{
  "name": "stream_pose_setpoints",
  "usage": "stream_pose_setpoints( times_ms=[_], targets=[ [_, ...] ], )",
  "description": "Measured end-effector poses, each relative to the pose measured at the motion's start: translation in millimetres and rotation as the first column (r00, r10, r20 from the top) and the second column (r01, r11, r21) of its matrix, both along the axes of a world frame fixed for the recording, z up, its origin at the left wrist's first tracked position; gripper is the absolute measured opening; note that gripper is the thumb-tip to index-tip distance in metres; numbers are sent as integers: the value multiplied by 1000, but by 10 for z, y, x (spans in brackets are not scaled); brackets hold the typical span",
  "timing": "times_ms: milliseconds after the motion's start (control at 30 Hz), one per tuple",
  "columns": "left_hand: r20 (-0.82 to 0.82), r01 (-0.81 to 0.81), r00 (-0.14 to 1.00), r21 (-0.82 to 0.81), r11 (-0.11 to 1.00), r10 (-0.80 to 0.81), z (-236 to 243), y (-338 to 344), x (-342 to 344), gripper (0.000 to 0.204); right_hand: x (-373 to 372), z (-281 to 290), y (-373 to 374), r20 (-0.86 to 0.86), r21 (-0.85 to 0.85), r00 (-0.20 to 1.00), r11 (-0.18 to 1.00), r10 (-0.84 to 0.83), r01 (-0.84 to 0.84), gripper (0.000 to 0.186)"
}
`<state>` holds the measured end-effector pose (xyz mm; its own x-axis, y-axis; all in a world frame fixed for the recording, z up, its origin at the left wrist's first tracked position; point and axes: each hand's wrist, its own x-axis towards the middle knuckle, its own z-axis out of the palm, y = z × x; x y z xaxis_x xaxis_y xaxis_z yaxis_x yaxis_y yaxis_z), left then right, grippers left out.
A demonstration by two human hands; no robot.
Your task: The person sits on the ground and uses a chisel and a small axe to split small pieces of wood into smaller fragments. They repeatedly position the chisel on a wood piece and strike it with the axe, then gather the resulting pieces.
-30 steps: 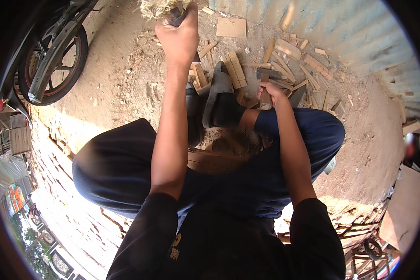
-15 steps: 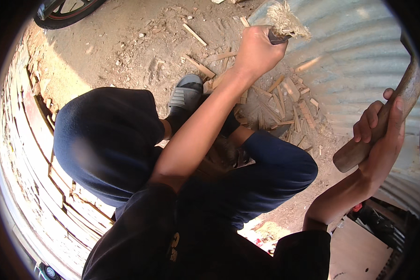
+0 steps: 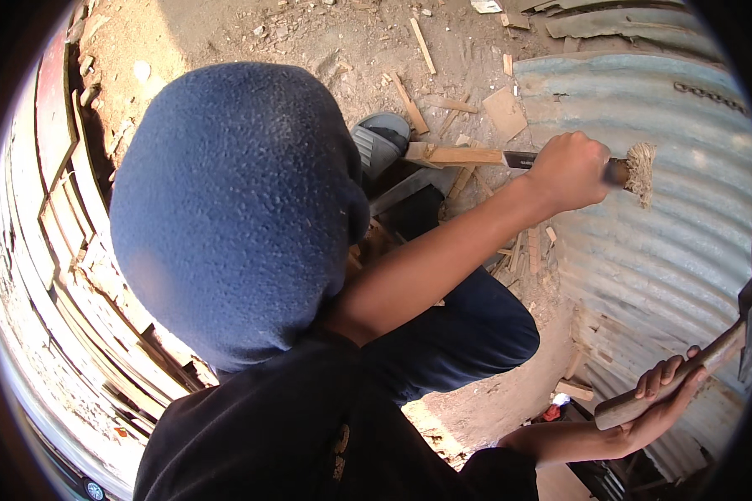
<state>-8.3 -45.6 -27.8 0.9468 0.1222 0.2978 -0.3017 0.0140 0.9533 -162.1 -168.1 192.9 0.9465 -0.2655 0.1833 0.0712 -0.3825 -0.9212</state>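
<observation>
My left hand (image 3: 572, 171) is closed round a chisel (image 3: 522, 159) with a flat dark blade and a badly frayed handle end (image 3: 641, 174). In line with the blade lies a light wood strip (image 3: 464, 157), close to my sandalled foot (image 3: 381, 144); the blade end appears to meet it. Lower right, my right hand (image 3: 668, 388) grips a tool by its thick wooden handle (image 3: 622, 409). Its dark metal head is mostly cut off by the picture's rim. My raised left knee (image 3: 234, 209) in blue cloth fills the left middle.
A corrugated metal sheet (image 3: 668, 209) spans the right side. Wood offcuts (image 3: 409, 104) litter the dirt floor (image 3: 309, 50) round my feet. Stacked boards (image 3: 67, 225) run down the left. A chain (image 3: 710, 97) lies on the metal sheet. A small red object (image 3: 551, 412) is at lower right.
My left hand has come right and down with the chisel, now roughly level beside the wood strip. My right hand has dropped with its tool. My left knee looms larger.
</observation>
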Motion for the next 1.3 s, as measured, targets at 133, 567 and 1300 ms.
stream_pose_setpoints(
  times_ms=[133, 567, 1300],
  targets=[
    [-16, 15, 1000, 24, 1000, -15, 25, -72, -4, 12, 270, -240, 186, 87, -163, 972, 959, -219, 231, 26],
    [-20, 35, 999, 20, 999, -35, -28, -38, 13, 13, 204, 407, 193, 99, -95, 958, 961, 268, -259, 26],
    [-18, 41, 999, 109, 993, -39, -85, -131, -2, 13, 166, -444, 259, -290, -229, 946, 970, -148, 81, 25]
  ],
)
